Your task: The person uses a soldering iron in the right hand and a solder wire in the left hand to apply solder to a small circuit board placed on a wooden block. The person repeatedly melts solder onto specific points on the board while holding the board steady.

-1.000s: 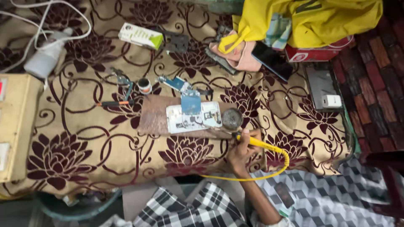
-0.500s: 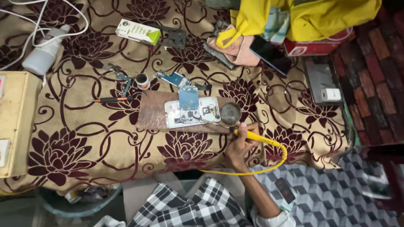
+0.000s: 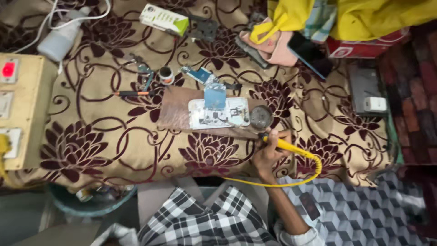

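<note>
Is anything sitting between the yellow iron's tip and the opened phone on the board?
Nothing clearly blocks it. The right hand holds the yellow soldering iron; the round tin sits just above its tip, beside the opened phone.

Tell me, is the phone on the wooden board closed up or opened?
Opened. The phone lies flat on the wooden board with its inner parts bare. The right hand holds a yellow tool beside it.
</note>
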